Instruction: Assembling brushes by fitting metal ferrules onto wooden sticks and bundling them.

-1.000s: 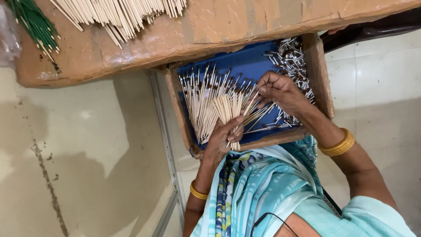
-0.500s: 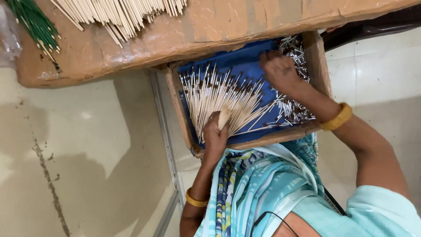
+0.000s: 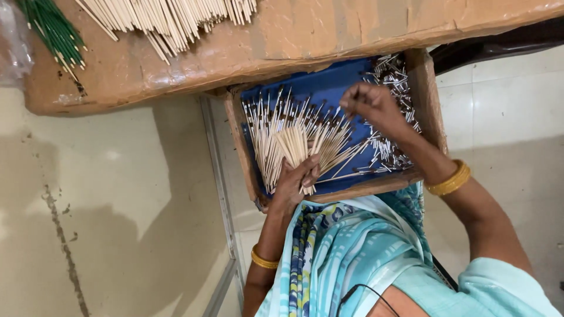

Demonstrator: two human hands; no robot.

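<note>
A wooden tray with a blue floor [image 3: 329, 82] lies in front of my lap. It holds many thin pale sticks with dark tips [image 3: 267, 138], fanned across its left half. My left hand [image 3: 294, 185] rests on the tray's near edge and grips a small upright bundle of pale sticks [image 3: 294, 144]. Over the tray's far middle, my right hand [image 3: 373, 105] has its fingertips pinched together, seemingly on a single thin stick. A heap of short dark-tipped sticks [image 3: 390, 76] fills the tray's right side, partly hidden by my right wrist.
A brown paper-wrapped board [image 3: 282, 53] overhangs the tray's far side, carrying a pile of bare pale sticks [image 3: 170, 17] and green sticks [image 3: 50, 29]. A metal rail [image 3: 220, 194] runs along the floor to the tray's left. Pale tiled floor lies on both sides.
My right hand went from beside the bundle to the tray's far right corner, then came back toward the far middle. My left hand stayed at the near edge, still holding the bundle.
</note>
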